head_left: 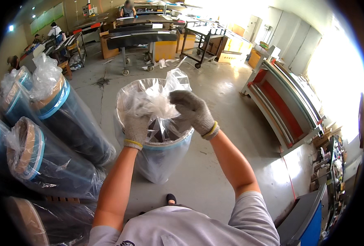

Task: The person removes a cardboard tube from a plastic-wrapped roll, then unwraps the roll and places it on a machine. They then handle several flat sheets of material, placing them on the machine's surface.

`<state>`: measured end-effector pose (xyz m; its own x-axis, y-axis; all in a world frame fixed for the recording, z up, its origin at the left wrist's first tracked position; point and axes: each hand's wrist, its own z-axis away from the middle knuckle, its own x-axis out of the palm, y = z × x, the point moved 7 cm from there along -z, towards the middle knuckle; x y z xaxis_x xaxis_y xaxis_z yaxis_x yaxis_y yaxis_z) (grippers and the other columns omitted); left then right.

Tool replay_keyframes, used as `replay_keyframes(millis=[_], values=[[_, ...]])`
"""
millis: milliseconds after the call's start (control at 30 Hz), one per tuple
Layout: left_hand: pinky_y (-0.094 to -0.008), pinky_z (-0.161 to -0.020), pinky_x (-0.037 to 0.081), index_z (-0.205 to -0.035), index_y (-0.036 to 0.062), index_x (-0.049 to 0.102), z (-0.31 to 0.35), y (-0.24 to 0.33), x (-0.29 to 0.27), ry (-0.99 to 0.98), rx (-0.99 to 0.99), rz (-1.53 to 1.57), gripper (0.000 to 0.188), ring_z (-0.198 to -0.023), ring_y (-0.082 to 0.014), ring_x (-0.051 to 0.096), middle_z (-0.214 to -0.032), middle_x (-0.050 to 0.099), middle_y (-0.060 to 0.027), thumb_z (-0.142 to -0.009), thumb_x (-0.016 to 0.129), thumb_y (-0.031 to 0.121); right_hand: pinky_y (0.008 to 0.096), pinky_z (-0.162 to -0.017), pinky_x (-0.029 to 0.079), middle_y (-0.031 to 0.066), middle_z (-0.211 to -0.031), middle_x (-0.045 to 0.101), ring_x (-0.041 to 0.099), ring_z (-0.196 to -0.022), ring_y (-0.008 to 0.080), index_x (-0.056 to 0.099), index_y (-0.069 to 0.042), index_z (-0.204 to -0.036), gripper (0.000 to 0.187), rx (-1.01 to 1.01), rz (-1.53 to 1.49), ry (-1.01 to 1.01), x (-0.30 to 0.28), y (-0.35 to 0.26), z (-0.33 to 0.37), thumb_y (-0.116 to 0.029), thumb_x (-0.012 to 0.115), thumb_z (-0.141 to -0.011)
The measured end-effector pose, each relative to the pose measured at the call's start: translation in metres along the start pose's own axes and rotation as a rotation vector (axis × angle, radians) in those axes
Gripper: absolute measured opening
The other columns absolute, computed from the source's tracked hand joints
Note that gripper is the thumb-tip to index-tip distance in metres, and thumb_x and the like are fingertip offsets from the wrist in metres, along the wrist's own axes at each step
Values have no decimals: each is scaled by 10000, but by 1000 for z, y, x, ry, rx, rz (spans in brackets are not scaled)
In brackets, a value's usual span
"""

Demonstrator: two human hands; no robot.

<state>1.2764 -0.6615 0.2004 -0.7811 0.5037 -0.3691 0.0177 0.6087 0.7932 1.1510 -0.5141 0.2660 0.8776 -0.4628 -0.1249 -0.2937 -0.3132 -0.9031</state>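
A tall roll or drum wrapped in a clear plastic bag (159, 162) stands upright on the floor in front of me, with a light blue band just under its rim. The mouth of the bag is gathered into a crumpled bunch (155, 102) above the top. My left hand (136, 128), in a grey knit glove with a yellow cuff, is closed on the near left side of that bunch; its fingertips are buried in plastic. On the right side, my right hand (194, 111), gloved alike, is held beside the bunch, fingers curved and apart from the thumb. Dark material shows through the film.
Several similar plastic-wrapped rolls (77, 119) crowd the left, some standing, some leaning. At the right is a long rack (280, 106) with red panels. Wheeled tables (141, 39) and cardboard boxes (165, 50) stand ahead, people working beyond. A grey-and-blue cabinet (305, 221) is at lower right.
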Motion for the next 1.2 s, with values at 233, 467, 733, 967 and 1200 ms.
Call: replay_keyframes(millis=[233, 467, 733, 967, 1200], values=[[-280, -866, 491, -1111, -53, 664, 13, -10, -27, 457, -84, 477, 222, -983, -176, 632, -1117, 673, -102, -905, 625, 19, 488, -1072, 357, 165, -1299, 572, 457, -1279, 376, 557, -113, -1311, 743, -81, 1121, 49, -65, 47, -21, -417, 820, -687], [-353, -904, 489, -1133, -45, 647, 12, -18, -29, 358, -307, 411, 349, -1020, -235, 641, -1148, 674, -141, -872, 721, 174, 368, -890, 506, 273, -1128, 639, 654, -1039, 336, 436, 61, -1372, 933, -260, 517, -143, 31, 3, -108, -384, 869, -676], [-430, -845, 524, -1166, -45, 599, 1, -7, -41, 443, -108, -145, 616, -945, -355, 659, -1099, 673, -199, -789, 801, 397, 401, -739, 517, 202, -877, 682, 673, -792, 311, 650, 6, -1029, 430, -265, 696, -344, 81, -15, -118, -305, 782, -762], [-369, -797, 519, -1117, -46, 610, 5, -36, -42, 509, -130, 377, 406, -882, -241, 630, -977, 667, -121, -829, 773, 188, 307, -660, 512, 137, -745, 672, 624, -670, 162, 676, -11, -935, 193, -161, 488, 39, 15, -4, -93, -194, 685, -873], [-354, -733, 496, -948, -32, 638, 0, -46, -44, 454, 141, -5, 209, -813, -214, 608, -907, 666, -120, -855, 727, 132, 378, -635, 477, 149, -675, 642, 579, -606, 210, 699, 5, -838, 405, 44, 820, -290, 63, 31, -38, -394, 663, -898]])
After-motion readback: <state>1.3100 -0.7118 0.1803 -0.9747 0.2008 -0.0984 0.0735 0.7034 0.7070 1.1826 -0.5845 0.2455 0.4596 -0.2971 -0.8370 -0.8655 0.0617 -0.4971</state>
